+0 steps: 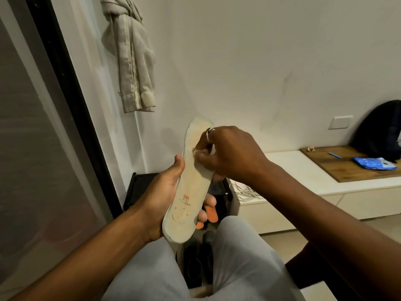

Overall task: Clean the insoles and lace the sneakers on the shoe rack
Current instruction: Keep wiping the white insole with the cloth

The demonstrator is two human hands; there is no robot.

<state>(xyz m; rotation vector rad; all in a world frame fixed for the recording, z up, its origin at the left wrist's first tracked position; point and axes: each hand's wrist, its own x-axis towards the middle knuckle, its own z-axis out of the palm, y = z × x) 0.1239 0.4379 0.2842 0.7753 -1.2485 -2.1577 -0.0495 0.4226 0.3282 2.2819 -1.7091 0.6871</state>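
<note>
While the left hand (pixel 160 192) grips the long beige foam insole (pixel 191 181) round its heel half, thumb on the near edge and fingers curled behind, the right hand (pixel 230 153) pinches a small pale wad (pixel 202 152) against the upper half; what the wad is I cannot tell. The insole stands nearly upright above the lap, over the black shoe rack (pixel 138 185). By my judgement, cleaning of 1 insole is under way. An orange insole (pixel 211 213) waits in the rack, dark shoes (pixel 195 257) sit lower, and no lacing shows as done. The toe end has open air around it. The white low cabinet (pixel 303 192) flanks the rack on the right and the glass door (pixel 43 148) on the left.
</note>
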